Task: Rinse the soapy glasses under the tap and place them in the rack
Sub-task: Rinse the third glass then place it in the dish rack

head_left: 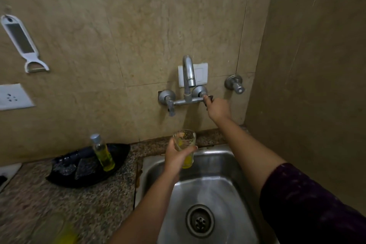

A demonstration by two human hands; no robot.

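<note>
from the head view, your left hand (176, 156) wraps round the glass (185, 147), held upright over the back of the sink (217, 190), under the spout (188, 71). your right hand (216, 108) pinches the tap's right handle (208, 98). no stream shows, so this looks like the start of rinsing: turn the handle, then tilt the glass under the flow. no rack in view.

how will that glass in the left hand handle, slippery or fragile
Probably slippery: the glass has smooth clear walls with a yellowish film. Likely fragile if dropped onto the steel sink below the left hand.
</note>
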